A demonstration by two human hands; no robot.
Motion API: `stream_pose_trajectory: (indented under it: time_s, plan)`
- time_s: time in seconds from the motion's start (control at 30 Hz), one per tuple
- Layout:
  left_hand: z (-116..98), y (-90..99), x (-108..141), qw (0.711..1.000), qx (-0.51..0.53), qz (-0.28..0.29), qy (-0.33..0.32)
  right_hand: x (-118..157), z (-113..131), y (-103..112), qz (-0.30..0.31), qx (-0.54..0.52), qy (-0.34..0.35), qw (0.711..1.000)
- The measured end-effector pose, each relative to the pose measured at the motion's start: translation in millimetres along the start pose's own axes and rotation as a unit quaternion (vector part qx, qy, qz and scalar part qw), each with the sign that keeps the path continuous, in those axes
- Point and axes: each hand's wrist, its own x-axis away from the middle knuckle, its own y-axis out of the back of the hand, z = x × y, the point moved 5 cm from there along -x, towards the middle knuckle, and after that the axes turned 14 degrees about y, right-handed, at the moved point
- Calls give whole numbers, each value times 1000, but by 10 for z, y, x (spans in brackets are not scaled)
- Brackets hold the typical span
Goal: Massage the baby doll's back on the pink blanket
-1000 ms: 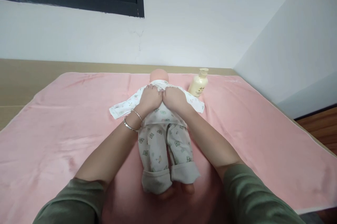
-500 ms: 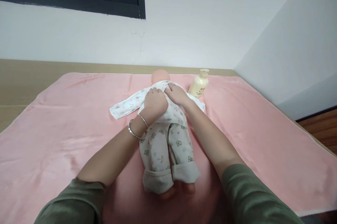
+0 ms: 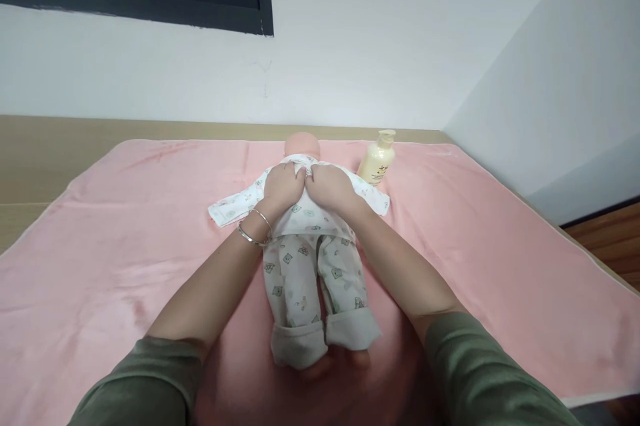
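The fingers (image 3: 284,171) of your left hand (image 3: 285,185) and right hand (image 3: 330,187) bend over the upper body of a bald doll (image 3: 300,279) in white printed fabric clothes, thumbs close together; whether they pinch the shirt cannot be told. The doll lies lengthwise before you on a pink cloth sheet (image 3: 480,246), head away from you. Near its sleeve on your right is a cream pump bottle (image 3: 377,163).

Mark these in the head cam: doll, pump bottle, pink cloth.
Doll (image 3: 311,219): head view, its clothed lower torso.
Pump bottle (image 3: 375,163): head view, the pale yellow body.
Pink cloth (image 3: 150,226): head view, a bare stretch in the picture's left half.
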Motion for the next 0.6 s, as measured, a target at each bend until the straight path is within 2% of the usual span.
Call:
stream_pose_trajectory:
  time_s: [0.27,0.47,0.6]
  plan:
    - [-16,-31,33,999,10,-30,4,-237,-444,-228,-68,-61,27,995]
    - [-14,-21,39,999,-11,-34,8,-236,-436,-244,-70,-60,41,995]
    - [-128,43,150,998,-46,-34,-10,-225,-471,-207,-62,-84,60,993]
